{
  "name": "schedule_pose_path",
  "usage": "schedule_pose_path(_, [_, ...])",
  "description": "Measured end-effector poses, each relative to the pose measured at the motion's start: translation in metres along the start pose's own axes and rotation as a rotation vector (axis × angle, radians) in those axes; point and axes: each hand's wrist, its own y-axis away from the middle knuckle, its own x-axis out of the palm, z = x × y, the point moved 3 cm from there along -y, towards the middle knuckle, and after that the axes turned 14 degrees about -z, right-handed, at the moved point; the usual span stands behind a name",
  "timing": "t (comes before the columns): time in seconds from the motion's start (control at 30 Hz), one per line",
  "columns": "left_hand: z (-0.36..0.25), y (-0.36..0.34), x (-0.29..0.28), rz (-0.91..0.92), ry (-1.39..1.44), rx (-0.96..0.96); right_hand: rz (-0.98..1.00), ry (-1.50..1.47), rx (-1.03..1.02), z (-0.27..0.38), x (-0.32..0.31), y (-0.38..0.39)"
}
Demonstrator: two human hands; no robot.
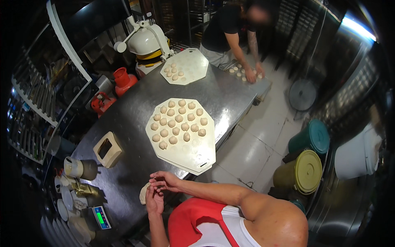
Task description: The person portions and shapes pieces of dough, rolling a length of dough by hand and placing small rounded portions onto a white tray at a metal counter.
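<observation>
So there's a pale lump of dough (143,193) sitting at the near edge of the dark steel table (123,123), right in front of the person wearing the camera. The left hand (154,200) is cupped against it, fingers curled round its right side. The right hand (164,181) is just above, fingers bent and pinched together over the left one (whether there's a small bit of dough between the fingertips, I can't tell, it's too small).

Just beyond the hands lies a big cream-coloured tray (181,136) with angled corners, its far half filled with rows of small dough balls (177,119) and the near part bare. Left of it, a little beige box with a rectangular opening (108,149). Further left along the table edge there's a pale mug-like container (73,166), and near the bottom a small digital scale (101,217) with a lit green display.

At the far end of the table is a second tray (185,66) with a few dough balls, next to a white machine (144,41). Another person (230,33) in a dark top leans over a lower surface there, both hands on dough pieces. On the floor to the right: a teal-lidded bin (310,138) and a yellow-lidded one (300,171).
</observation>
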Motion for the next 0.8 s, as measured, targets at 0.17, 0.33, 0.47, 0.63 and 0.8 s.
schedule_pose_path(0.17, [-0.002, 0.004, 0.012, -0.022, -0.007, 0.033, -0.011, -0.009, -0.021, 0.002, 0.004, 0.003])
schedule_pose_path(0.33, [-0.012, 0.005, 0.031, -0.055, -0.032, 0.085, 0.24, -0.087, -0.103, 0.004, 0.007, -0.009])
schedule_pose_path(0.47, [-0.005, -0.004, 0.026, -0.004, -0.017, 0.089, 0.077, -0.122, -0.122, 0.013, -0.003, 0.0])
schedule_pose_path(0.63, [-0.001, 0.006, 0.008, -0.09, -0.028, 0.074, -0.021, -0.07, -0.051, -0.002, -0.002, 0.006])
schedule_pose_path(0.8, [0.004, -0.001, -0.025, -0.218, -0.176, 0.099, -0.057, 0.022, -0.042, -0.019, 0.004, -0.009])
